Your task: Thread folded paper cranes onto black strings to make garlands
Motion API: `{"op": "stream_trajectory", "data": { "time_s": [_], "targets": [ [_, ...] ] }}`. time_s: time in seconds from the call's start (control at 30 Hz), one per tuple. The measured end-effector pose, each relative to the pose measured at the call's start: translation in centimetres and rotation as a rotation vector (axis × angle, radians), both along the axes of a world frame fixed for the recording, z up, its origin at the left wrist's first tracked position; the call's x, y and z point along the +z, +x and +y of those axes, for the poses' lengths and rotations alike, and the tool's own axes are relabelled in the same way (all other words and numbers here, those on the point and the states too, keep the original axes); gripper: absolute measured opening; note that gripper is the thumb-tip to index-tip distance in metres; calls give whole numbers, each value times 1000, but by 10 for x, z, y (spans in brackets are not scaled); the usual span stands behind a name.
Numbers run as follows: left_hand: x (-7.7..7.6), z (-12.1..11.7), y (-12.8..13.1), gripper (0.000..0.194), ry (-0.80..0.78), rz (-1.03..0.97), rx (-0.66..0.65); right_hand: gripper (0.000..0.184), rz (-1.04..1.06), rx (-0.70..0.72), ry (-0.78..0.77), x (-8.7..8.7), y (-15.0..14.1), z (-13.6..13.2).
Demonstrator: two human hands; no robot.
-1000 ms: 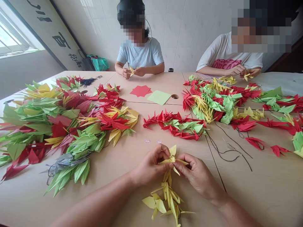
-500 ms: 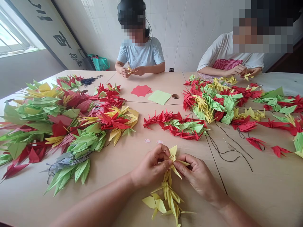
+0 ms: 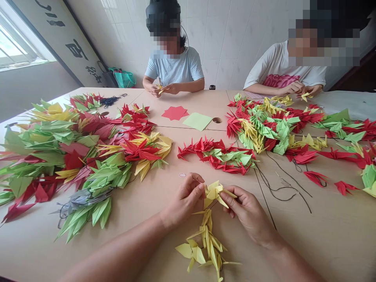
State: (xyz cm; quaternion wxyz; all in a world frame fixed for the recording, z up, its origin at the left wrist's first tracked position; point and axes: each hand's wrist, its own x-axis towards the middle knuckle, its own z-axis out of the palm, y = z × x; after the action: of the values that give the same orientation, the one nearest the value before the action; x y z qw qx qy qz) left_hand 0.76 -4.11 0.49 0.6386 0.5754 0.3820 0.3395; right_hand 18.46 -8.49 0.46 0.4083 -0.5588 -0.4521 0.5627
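Observation:
Between my two hands is a yellow folded paper crane. My right hand pinches its right side between thumb and fingers. At its left edge, my left hand is closed with thumb and forefinger brought together; whatever they hold is too small to make out. Below, a string of yellow paper cranes lies on the table, running down towards me. One more yellow crane rests against the left of that string.
A big heap of green, red and yellow cranes covers the table's left. Red and green cranes lie ahead, with a larger pile and dark cords to the right. Two people sit opposite, each handling yellow folded paper.
My hands have moved slightly apart. The crane has turned and now sits more in my right hand, while my left fingers have drawn back to its left edge.

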Motion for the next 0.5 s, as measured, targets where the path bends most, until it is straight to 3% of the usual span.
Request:
{"op": "stream_trajectory", "data": {
  "time_s": [0.13, 0.23, 0.33, 0.5],
  "targets": [
    [-5, -2, 1, 17, 235, 217, 83, 32, 119, -36, -8, -5, 0, 1],
    [-8, -4, 2, 39, 394, 386, 87, 30, 166, -55, -22, -6, -1, 1],
    [-10, -4, 2, 55, 445, 487, 54, 28, 184, -57, -28, -6, -1, 1],
    [-15, -1, 3, 59, 459, 531, 16, 27, 181, -16, -19, -5, -1, 0]
  ]
}}
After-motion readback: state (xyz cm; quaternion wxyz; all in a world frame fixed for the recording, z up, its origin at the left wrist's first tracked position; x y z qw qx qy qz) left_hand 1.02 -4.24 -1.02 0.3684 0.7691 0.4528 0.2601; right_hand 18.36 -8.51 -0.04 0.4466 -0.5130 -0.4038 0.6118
